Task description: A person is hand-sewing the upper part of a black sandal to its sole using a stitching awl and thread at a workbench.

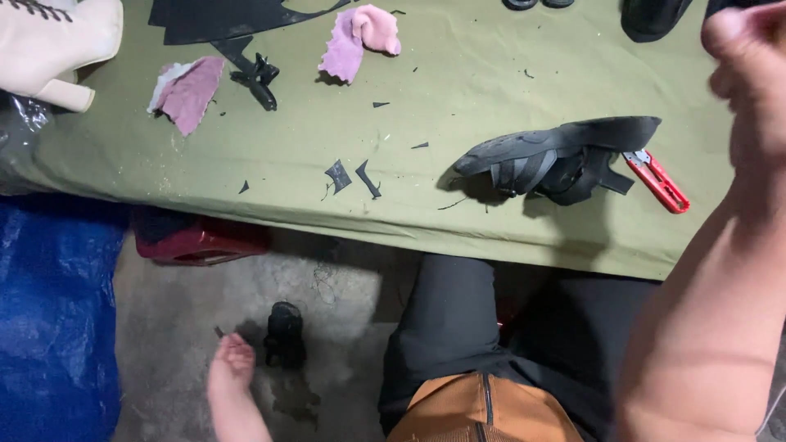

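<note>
My left hand (232, 366) is down near the concrete floor, its fingers bunched beside a small black object (285, 334) standing there; a tiny dark bit (218, 331) lies just past the fingertips. Whether the hand holds anything is unclear. My right hand (749, 61) is raised close to the camera at the upper right, blurred, with fingers curled and nothing seen in it. On the green-covered table (458, 74) a black strapped sandal (557, 157) lies on its side, with red snips (657, 182) right next to it.
Two pink cloth pieces (360, 37) (190, 92), a black clip-like part (258, 79), a black sheet (221, 18), black scraps (340, 175) and a cream boot (49, 45) lie on the table. A red stool (196, 242) and blue tarp (49, 327) sit below.
</note>
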